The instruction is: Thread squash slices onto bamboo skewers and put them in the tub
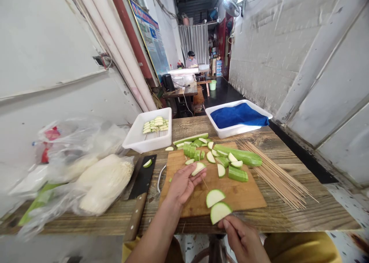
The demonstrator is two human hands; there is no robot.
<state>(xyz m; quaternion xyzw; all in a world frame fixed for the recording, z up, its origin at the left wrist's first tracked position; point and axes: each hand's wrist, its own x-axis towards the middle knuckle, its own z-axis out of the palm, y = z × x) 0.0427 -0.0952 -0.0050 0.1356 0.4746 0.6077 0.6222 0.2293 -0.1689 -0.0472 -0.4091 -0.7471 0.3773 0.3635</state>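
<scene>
We are pinching a zucchini slice (198, 168) between the thumb and fingertips of our left hand (182, 185), holding it just above the cutting board (245, 197). Our right hand (244, 240) is gripping the near end of a thin skewer (205, 183), with its fingers pressed together around it at the front edge of the table (302, 217). 2 slices (215, 197) are sitting on that skewer, one just behind the other. Its tip is pointing at the pinched slice, though we cannot tell whether it is touching. More cut pieces and a long zucchini piece (243, 155) are lying on the board. A knife (141, 186) is resting to its left, and loose skewers (278, 172) are lying to its right.
</scene>
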